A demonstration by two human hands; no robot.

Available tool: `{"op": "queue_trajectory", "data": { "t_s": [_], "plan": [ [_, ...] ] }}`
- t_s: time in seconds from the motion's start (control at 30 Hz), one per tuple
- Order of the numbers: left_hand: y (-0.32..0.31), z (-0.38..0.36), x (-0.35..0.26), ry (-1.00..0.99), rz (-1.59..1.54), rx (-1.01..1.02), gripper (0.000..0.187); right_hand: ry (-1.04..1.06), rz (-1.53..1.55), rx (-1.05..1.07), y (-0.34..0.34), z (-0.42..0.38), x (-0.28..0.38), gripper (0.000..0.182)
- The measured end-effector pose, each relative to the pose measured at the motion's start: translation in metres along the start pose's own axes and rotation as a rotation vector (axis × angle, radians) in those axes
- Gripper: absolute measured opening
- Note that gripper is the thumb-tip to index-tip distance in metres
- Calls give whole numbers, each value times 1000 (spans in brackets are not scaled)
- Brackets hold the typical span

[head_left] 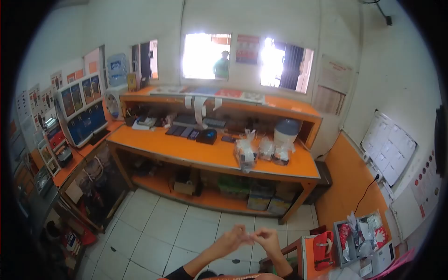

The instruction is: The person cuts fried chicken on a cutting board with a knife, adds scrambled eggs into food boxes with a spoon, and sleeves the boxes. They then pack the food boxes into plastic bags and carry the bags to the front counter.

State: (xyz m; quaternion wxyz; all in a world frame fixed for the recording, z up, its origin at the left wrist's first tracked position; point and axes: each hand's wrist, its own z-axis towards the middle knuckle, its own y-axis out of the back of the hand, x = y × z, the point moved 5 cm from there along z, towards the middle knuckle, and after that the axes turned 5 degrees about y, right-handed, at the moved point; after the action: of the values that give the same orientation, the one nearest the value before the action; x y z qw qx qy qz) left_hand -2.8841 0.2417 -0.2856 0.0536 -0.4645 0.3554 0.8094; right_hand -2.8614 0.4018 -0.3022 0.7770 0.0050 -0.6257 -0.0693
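My left hand (235,238) and my right hand (267,239) meet in front of me at the lower middle, above the tiled floor. Their fingertips are pinched close together, and anything between them is too small to make out. Both hands are well short of the orange counter (186,152). On its right part sit a plastic bag (245,151) with wrapped contents and a smaller clear bag (266,148). A white tub with a blue lid (285,132) stands behind them. A black device (206,136) lies mid-counter beside several dark phone-like slabs (179,131).
Near my right side, an orange table carries a grey tray (343,254) of packets and a red pouch (323,249). Crates (258,201) fill part of the counter's lower shelf. A side bench (70,172) runs along the left. A person (221,65) is outside the window.
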Motion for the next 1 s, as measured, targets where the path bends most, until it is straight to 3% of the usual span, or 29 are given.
{"op": "queue_trajectory", "data": {
  "t_s": [0.2,0.27,0.43,0.5,0.6,0.67,0.7,0.77,0.8,0.83,0.9,0.93,1.0],
  "plan": [
    [76,115,117,140,-106,-269,30,-50,193,21,-41,180,-49,5],
    [98,155,147,122,-198,-357,28,202,3,-79,-45,235,-53,4],
    [143,259,226,112,-207,-333,24,198,-140,-185,-49,363,-76,5],
    [158,291,249,108,-182,-340,23,-19,57,-325,-42,412,-107,7],
    [179,317,297,171,-194,-405,21,86,-6,-503,-26,495,-155,13],
    [187,325,329,218,-183,-321,21,255,-369,-537,-25,542,-127,8],
    [188,327,345,264,-163,-261,22,250,-379,-540,-18,565,-131,8],
    [186,327,369,344,-205,-224,23,708,-994,-374,-22,599,-132,12],
    [186,328,375,327,-198,-222,23,691,-1166,-195,-21,610,-143,16],
    [187,329,378,310,-189,-219,23,686,-1164,-192,-14,613,-158,16],
    [184,334,379,344,-218,-178,23,326,-1427,114,-11,611,-209,26],
    [181,339,379,365,-250,-146,23,318,-1426,105,-10,606,-218,26],
    [170,350,380,314,-277,-141,23,315,-1352,132,-16,597,-215,43]
  ]
}}
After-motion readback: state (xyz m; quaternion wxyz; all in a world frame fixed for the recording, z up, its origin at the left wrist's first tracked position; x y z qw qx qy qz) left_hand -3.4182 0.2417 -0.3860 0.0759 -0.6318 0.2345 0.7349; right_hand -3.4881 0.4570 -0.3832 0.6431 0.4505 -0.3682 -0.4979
